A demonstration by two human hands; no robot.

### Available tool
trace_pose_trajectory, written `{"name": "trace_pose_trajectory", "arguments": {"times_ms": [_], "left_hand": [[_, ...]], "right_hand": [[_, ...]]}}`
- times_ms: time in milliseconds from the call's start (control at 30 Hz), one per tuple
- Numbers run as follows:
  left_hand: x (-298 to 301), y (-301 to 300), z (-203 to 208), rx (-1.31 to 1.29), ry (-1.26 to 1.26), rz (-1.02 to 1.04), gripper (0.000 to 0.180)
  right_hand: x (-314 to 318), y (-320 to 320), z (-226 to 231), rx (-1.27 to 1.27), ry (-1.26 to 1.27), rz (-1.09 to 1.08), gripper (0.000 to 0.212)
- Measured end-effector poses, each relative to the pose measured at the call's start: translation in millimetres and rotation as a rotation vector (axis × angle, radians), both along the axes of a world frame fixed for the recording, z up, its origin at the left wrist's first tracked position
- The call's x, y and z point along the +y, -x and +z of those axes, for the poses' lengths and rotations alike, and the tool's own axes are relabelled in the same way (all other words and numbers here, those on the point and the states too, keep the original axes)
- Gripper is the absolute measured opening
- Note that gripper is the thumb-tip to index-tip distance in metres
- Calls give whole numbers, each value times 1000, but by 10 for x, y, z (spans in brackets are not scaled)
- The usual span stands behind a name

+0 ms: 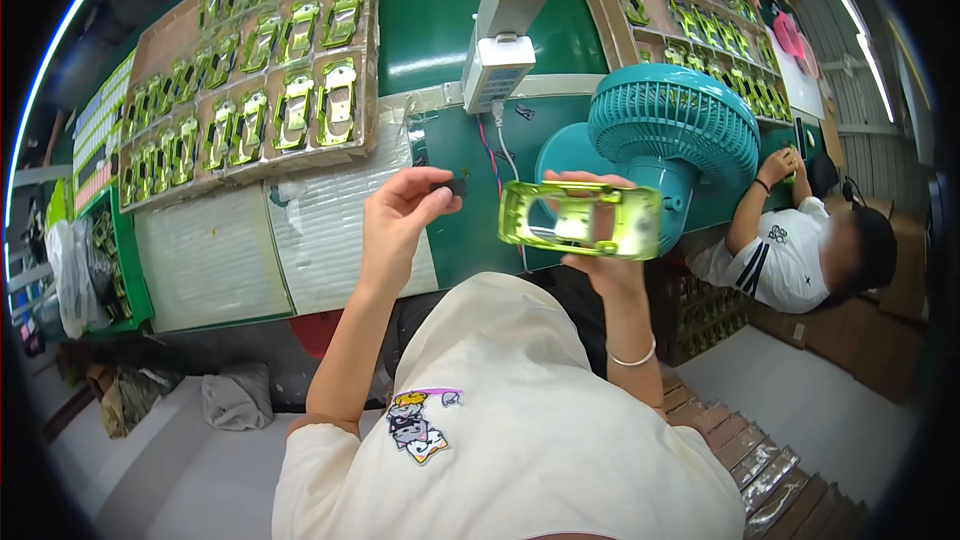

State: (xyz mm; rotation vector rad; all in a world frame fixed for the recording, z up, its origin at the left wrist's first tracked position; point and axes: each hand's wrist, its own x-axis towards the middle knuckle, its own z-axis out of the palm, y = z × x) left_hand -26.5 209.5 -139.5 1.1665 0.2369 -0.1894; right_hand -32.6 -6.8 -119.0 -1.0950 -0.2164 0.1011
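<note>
In my right hand is a shiny lime-green toy car body shell, held level over the table's front edge. Its window openings show through, and my fingers wrap behind it from the far and near sides. To its left my left hand pinches a small dark piece between thumb and fingertips; its exact kind is too small to tell. The piece and the shell are apart. Both hands are raised above the green tabletop.
A cardboard tray of green car shells stands at the back left, another tray at the back right. A teal fan stands beyond my right hand. A power strip hangs on a grey post. A co-worker sits at right.
</note>
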Motion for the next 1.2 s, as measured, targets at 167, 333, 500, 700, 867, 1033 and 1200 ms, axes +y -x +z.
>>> {"name": "trace_pose_trajectory", "arguments": {"times_ms": [167, 333, 500, 700, 867, 1033, 1200], "left_hand": [[-132, 126, 602, -218, -80, -151, 19], [-108, 108, 820, -479, -387, -373, 18], [-36, 49, 914, -418, -259, -462, 18], [-117, 29, 863, -565, -266, -117, 15], [-154, -127, 722, -601, -325, -156, 21], [-197, -137, 749, -537, -398, -118, 17], [-179, -129, 799, -522, -475, -140, 15]], "right_hand": [[227, -80, -80, -311, 23, 49, 69], [273, -98, 143, -458, -35, 91, 51], [321, -178, 261, -601, 25, 70, 43], [325, -51, 267, -327, 126, -16, 76], [483, 140, 360, 27, 107, -271, 80], [552, 170, 423, 65, 299, -266, 76], [572, 210, 454, 137, 317, -273, 76]]}}
